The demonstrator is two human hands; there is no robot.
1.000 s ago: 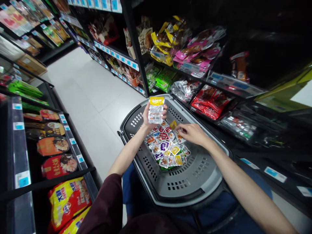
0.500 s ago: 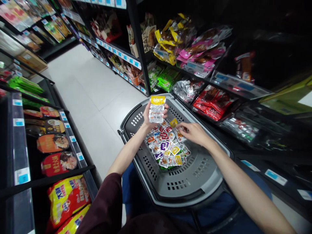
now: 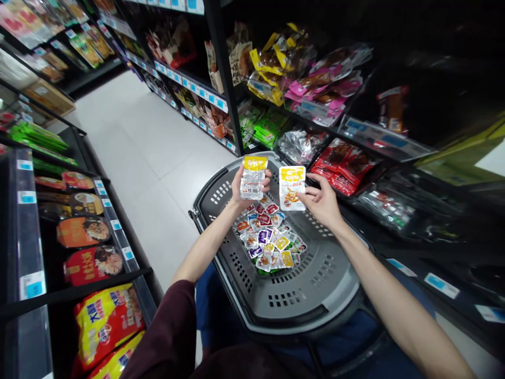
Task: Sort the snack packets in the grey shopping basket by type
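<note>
A grey plastic shopping basket [image 3: 300, 300] rests on my lap and holds several small colourful snack packets [image 3: 268, 242]. My left hand [image 3: 240, 190] is closed on a clear packet with a yellow top [image 3: 252, 177], held upright above the basket's far end. My right hand [image 3: 321, 200] pinches a second yellow-topped packet [image 3: 292, 188] by its right edge, lifted beside the first one. The two packets are side by side, a little apart.
Dark shelves on the right carry red packets [image 3: 343, 163], silver packets [image 3: 302, 145], green packets [image 3: 266, 126] and pink and yellow bags [image 3: 311, 79]. A low shelf on the left holds bowl noodles [image 3: 82, 231] and yellow-red bags [image 3: 106, 321]. A pale tiled aisle [image 3: 150, 142] runs ahead.
My right hand has picked a yellow-topped packet out of the basket and raised it beside the one in my left hand. The left hand has stayed still.
</note>
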